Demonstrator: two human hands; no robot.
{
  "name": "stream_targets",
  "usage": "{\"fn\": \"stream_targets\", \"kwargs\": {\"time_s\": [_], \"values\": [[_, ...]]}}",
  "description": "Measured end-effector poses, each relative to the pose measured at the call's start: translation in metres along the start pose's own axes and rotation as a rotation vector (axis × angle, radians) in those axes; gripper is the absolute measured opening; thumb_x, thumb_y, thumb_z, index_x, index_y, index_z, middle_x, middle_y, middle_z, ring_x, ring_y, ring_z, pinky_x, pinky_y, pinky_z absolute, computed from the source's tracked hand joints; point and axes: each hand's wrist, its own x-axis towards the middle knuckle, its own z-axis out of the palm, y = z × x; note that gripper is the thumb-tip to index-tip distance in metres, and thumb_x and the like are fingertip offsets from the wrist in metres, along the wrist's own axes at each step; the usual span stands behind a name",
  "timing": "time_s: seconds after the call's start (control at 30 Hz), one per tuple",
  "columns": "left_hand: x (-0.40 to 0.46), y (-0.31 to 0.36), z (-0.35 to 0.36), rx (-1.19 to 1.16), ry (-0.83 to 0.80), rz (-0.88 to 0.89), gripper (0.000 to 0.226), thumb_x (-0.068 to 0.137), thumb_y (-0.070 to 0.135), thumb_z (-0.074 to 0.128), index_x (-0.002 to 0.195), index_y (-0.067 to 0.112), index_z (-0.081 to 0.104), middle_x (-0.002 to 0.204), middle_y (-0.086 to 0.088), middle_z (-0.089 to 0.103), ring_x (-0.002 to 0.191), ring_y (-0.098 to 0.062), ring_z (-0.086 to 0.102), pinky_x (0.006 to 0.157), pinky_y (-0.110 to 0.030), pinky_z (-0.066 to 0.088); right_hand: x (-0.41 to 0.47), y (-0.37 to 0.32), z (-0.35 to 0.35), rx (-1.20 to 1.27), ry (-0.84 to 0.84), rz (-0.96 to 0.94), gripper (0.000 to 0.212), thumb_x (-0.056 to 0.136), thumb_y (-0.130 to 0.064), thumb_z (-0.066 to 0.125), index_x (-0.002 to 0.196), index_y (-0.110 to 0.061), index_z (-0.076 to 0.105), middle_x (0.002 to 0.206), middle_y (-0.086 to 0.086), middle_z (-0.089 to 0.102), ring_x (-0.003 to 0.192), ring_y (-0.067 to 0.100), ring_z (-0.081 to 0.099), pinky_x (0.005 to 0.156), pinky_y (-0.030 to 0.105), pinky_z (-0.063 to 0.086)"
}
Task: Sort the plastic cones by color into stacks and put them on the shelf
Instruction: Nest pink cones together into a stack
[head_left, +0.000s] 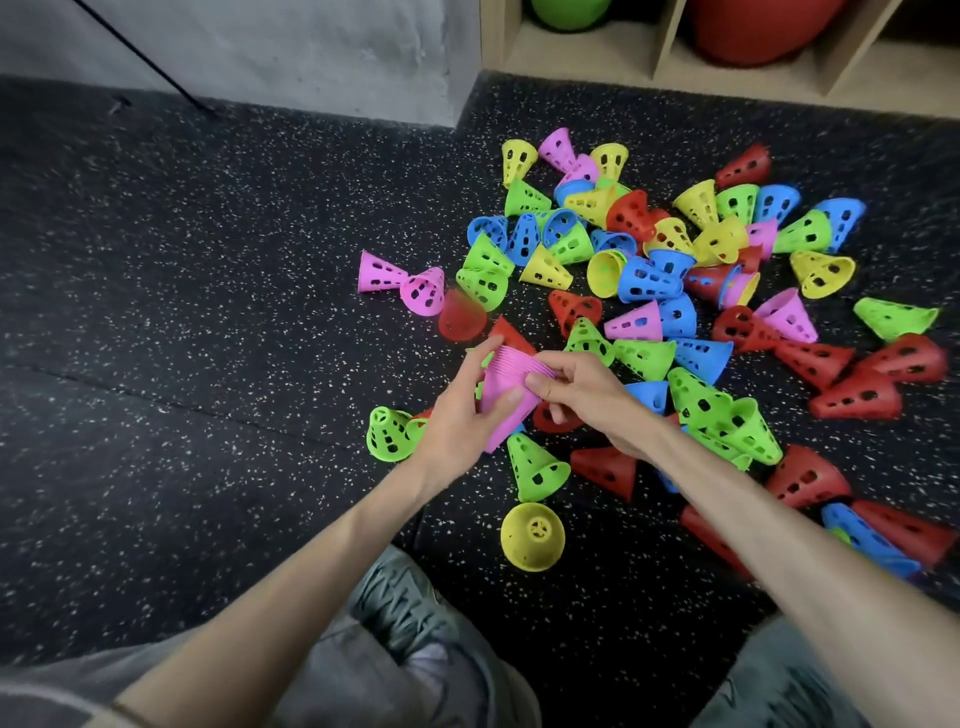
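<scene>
A stack of pink cones (506, 387) is held low in the middle of the view. My left hand (460, 415) grips the stack's side from the left. My right hand (582, 392) pinches the stack's wide rim end from the right. Loose perforated cones in red, green, blue, yellow and pink lie in a pile (675, 291) on the speckled black floor beyond and to the right. Two loose pink cones (405, 283) lie at the pile's left edge. A blurred red cone (461, 317) sits just beyond the stack. The wooden shelf (665, 57) stands at the top right.
A yellow cone (532, 536) stands by my knees, a green one (388, 434) lies left of my left hand. The shelf holds a green ball (571, 13) and a red ball (753, 28). Grey wall at back left, with a black cable (150, 62) running down it.
</scene>
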Motion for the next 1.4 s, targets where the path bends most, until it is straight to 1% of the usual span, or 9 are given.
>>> {"fn": "stream_targets", "kwargs": {"time_s": [0.23,0.37,0.53,0.7,0.77,1.07,1.17,1.27,1.4], "values": [[-0.007,0.005,0.003,-0.071,0.038,-0.004,0.062,0.088,0.032,0.079,0.141,0.036,0.047,0.122,0.015,0.062,0.11,-0.008,0.062,0.094,-0.03,0.053,0.0,0.003,-0.015,-0.012,-0.109,0.124,0.009,0.098,-0.018,0.066,0.103,-0.02,0.073,0.078,-0.005,0.065,0.067,0.008,0.058,0.06,0.019,0.049],[-0.002,0.016,0.013,-0.155,0.067,-0.031,0.059,0.088,0.03,0.078,0.138,0.036,0.047,0.124,0.012,0.059,0.117,-0.009,0.058,0.094,-0.041,0.057,-0.004,0.002,-0.039,0.064,0.106,0.135,0.018,0.096,-0.021,0.068,0.112,-0.028,0.074,0.102,-0.004,0.071,0.073,0.01,0.061,0.063,0.019,0.051],[-0.003,0.018,0.018,-0.251,0.05,-0.059,0.055,0.09,0.029,0.076,0.135,0.044,0.046,0.121,0.011,0.057,0.103,-0.016,0.067,0.067,-0.033,0.063,0.003,0.016,-0.084,-0.127,0.367,0.167,0.02,0.097,-0.022,0.068,0.114,-0.029,0.073,0.124,-0.002,0.066,0.08,0.011,0.062,0.065,0.022,0.051],[-0.001,0.009,0.021,-0.251,0.083,-0.082,0.056,0.089,0.025,0.077,0.135,0.042,0.05,0.12,0.003,0.059,0.083,0.0,0.068,0.056,-0.025,0.056,0.022,0.033,-0.113,-0.256,0.495,0.235,0.029,0.096,-0.015,0.067,0.124,-0.023,0.069,0.146,-0.001,0.046,0.123,0.02,0.057,0.09,0.036,0.055],[-0.001,0.007,0.022,-0.254,0.086,-0.096,0.056,0.089,0.024,0.077,0.134,0.042,0.051,0.122,0.002,0.06,0.081,0.007,0.065,0.058,-0.022,0.056,0.027,0.039,-0.116,-0.265,0.528,0.235,0.032,0.095,-0.009,0.066,0.126,-0.017,0.069,0.146,0.002,0.047,0.133,0.021,0.05,0.104,0.038,0.049],[-0.001,-0.012,0.025,-0.233,0.087,-0.127,0.058,0.084,0.035,0.076,0.135,0.043,0.05,0.116,-0.003,0.064,0.08,-0.006,0.069,0.064,-0.019,0.054,0.037,0.057,-0.125,-0.27,0.499,0.358,0.042,0.097,-0.013,0.065,0.138,-0.018,0.061,0.145,0.002,0.056,0.138,0.024,0.048,0.102,0.027,0.039],[-0.002,-0.015,0.029,-0.233,0.066,-0.136,0.062,0.079,0.043,0.076,0.135,0.048,0.05,0.119,0.0,0.063,0.082,-0.013,0.071,0.065,-0.031,0.059,0.035,0.055,-0.125,-0.271,0.603,0.312,0.033,0.097,-0.01,0.063,0.128,-0.018,0.069,0.122,-0.003,0.065,0.126,0.036,0.057,0.096,0.038,0.05],[-0.004,-0.013,0.032,-0.229,0.073,-0.132,0.061,0.078,0.046,0.076,0.131,0.055,0.049,0.121,0.009,0.062,0.091,-0.022,0.071,0.07,-0.046,0.062,0.034,0.053,-0.125,-0.237,0.712,0.21,0.027,0.095,-0.005,0.061,0.107,-0.022,0.078,0.127,-0.005,0.068,0.107,0.009,0.066,0.081,0.015,0.05],[-0.002,-0.005,0.032,-0.213,0.094,-0.112,0.058,0.085,0.031,0.079,0.132,0.051,0.05,0.117,0.019,0.059,0.085,-0.006,0.067,0.071,-0.033,0.06,0.032,0.04,-0.119,-0.186,0.718,0.084,0.03,0.093,-0.001,0.062,0.086,-0.027,0.076,0.106,-0.007,0.075,0.097,0.005,0.066,0.093,0.034,0.055]]}}
